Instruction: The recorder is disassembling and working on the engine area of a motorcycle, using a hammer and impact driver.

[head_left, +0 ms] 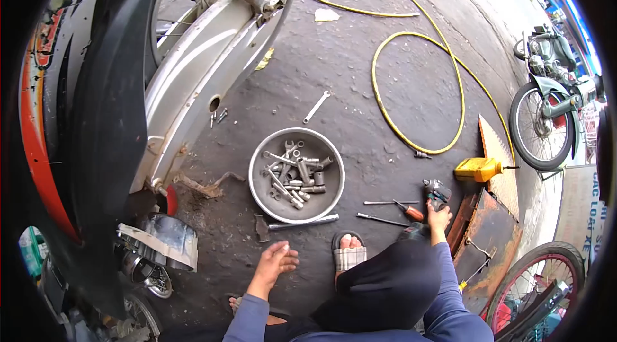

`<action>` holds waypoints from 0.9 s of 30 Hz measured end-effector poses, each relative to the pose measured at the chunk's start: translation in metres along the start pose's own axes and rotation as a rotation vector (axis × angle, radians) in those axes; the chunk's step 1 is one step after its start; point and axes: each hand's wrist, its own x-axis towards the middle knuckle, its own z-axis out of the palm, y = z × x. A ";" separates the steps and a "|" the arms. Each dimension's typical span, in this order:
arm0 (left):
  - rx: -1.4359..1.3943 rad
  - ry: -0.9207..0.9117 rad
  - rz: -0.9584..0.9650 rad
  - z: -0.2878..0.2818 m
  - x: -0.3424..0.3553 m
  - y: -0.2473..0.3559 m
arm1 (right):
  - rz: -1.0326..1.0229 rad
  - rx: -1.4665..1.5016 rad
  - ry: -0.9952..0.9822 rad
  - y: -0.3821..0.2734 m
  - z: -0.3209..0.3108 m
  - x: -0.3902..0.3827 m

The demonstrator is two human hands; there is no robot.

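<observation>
My right hand (439, 219) is closed around the handle of a black-and-teal cordless impact wrench (436, 192), low over the ground at the right. Beside the tool lie a screwdriver with an orange handle (414, 214) and two thin metal rods, one of them a long rod (382, 219). My left hand (275, 267) hangs in the air with loosely bent fingers and nothing visible in it. Just beyond it is a hammer (303, 222) with a metal handle. A round metal bowl (259, 189) holds several spanners and sockets (302, 174). One combination spanner (317, 107) lies farther off.
A motorbike's silver chain cover (205, 62) and rear wheel stand at the left. A yellow hose (375, 78) loops across the ground. To the right are a yellow bottle (479, 170), a rusty metal box (485, 233) and a parked motorbike (546, 107). My sandalled foot (347, 255) is near the bowl.
</observation>
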 end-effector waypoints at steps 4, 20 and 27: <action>-0.323 -0.060 0.169 -0.002 0.104 -0.004 | -0.033 -0.060 -0.035 0.015 0.011 0.006; 0.286 -0.238 0.514 0.139 0.078 0.033 | -0.051 0.886 -0.800 -0.103 -0.025 -0.078; 0.430 -0.922 0.325 0.293 0.107 0.058 | 0.315 1.770 -0.115 0.021 -0.138 -0.062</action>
